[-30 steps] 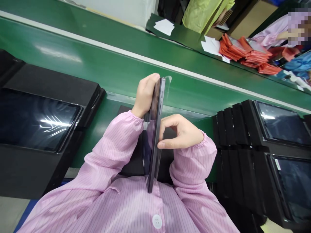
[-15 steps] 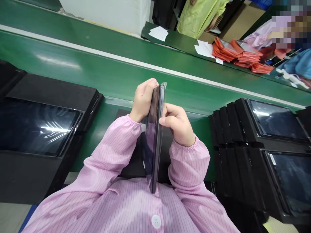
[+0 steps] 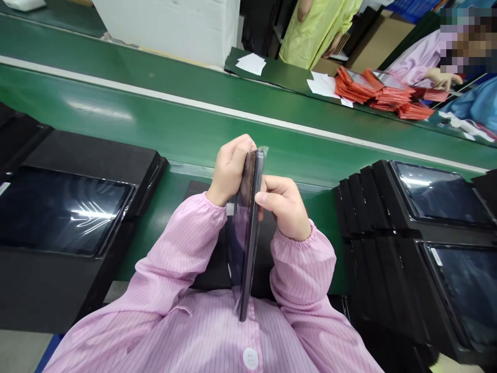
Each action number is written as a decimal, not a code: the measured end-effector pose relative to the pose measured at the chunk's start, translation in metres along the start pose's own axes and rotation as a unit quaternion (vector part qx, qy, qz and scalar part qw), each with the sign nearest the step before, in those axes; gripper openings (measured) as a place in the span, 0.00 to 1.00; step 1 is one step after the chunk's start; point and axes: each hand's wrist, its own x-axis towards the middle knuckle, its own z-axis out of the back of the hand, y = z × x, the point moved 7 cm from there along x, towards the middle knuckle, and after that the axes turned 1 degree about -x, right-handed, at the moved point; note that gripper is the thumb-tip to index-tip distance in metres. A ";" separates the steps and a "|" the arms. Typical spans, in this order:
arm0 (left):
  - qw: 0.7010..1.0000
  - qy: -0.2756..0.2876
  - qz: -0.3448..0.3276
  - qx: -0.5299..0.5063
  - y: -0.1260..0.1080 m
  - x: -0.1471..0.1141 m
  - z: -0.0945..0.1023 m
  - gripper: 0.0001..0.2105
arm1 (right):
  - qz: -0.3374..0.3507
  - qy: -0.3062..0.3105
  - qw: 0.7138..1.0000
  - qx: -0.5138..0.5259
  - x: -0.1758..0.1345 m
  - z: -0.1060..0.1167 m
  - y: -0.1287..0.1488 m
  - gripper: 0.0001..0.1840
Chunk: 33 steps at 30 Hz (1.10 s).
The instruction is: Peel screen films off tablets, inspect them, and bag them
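A dark tablet point(image 3: 249, 228) stands on edge in front of my chest, its narrow side toward me and clear film showing at its top corner. My left hand point(image 3: 232, 165) grips it near the top left, fingers curled over the far edge. On the other side, my right hand point(image 3: 283, 204) is closed, with thumb and forefinger pinched against the tablet's side edge or its film; which of the two I cannot tell. Below the tablet lies a black box point(image 3: 209, 269), partly covered by my sleeves.
Black boxes with a film-covered tablet point(image 3: 66, 210) are at left. Stacked black boxes point(image 3: 382, 207) with tablets point(image 3: 438, 191) rise at right. Beyond the green conveyor point(image 3: 186, 116) are white papers point(image 3: 251, 63), red pouches point(image 3: 392, 96), a person in yellow point(image 3: 314, 31) and a co-worker's hand point(image 3: 442, 79).
The whole view has shifted slightly, so things sit lower in the picture. Both hands keep their hold on the tablet. Across the conveyor, a co-worker's hand now shows above the red pouches.
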 end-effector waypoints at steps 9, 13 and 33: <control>1.000 0.006 0.003 -0.012 0.003 0.001 -0.002 0.24 | 0.022 -0.027 0.999 -0.004 0.000 0.000 0.005 0.17; 1.000 0.014 0.017 -0.021 0.001 -0.001 -0.004 0.23 | 0.024 -0.047 0.998 -0.019 -0.001 0.000 0.006 0.18; 0.998 0.059 -0.013 0.024 -0.026 -0.012 -0.018 0.17 | 0.036 -0.053 0.997 -0.039 -0.018 0.005 0.016 0.19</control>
